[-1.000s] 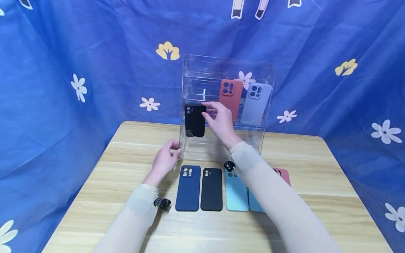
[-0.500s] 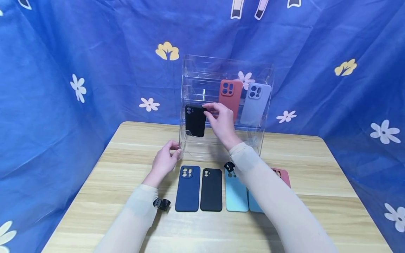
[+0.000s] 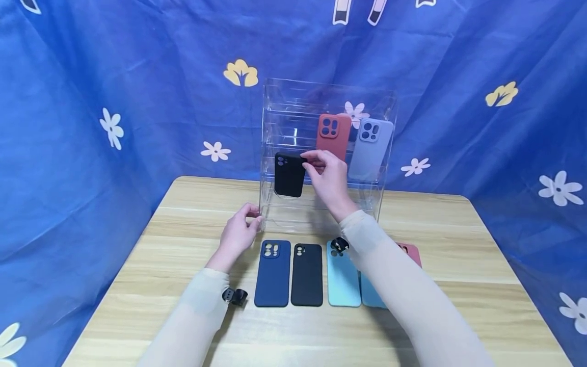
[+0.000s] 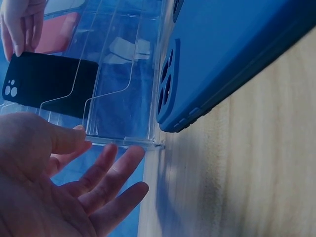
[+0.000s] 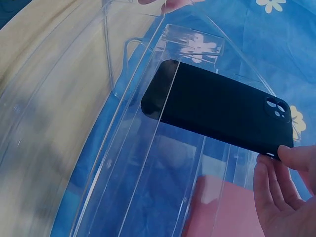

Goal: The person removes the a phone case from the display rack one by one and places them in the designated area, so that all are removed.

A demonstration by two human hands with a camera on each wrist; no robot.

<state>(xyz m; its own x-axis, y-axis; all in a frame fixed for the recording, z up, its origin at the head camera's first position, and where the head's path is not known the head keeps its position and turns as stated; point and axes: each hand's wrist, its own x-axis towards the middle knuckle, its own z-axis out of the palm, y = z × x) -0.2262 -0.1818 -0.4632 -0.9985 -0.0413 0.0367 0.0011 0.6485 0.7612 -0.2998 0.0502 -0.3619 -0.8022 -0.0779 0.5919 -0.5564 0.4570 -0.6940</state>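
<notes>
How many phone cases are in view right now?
8: five flat on the table, red and grey standing in the rack, a black one in the right hand. The arm may hide more.

Black case (image 3: 290, 175) — shifted right, higher.

Both arms wear long, close-fitting sleeves of thin cream-beige fabric that run from the bottom edge of the head view up to the wrists, where the cloth ends in a plain, slightly gathered hem. The left hand (image 3: 240, 233) and the right hand (image 3: 328, 176) are bare, with no rings or gloves visible. A small black clip-like mount (image 3: 235, 296) sits at the left wrist, and a matching black mount (image 3: 340, 244) sits on the right forearm.
</notes>
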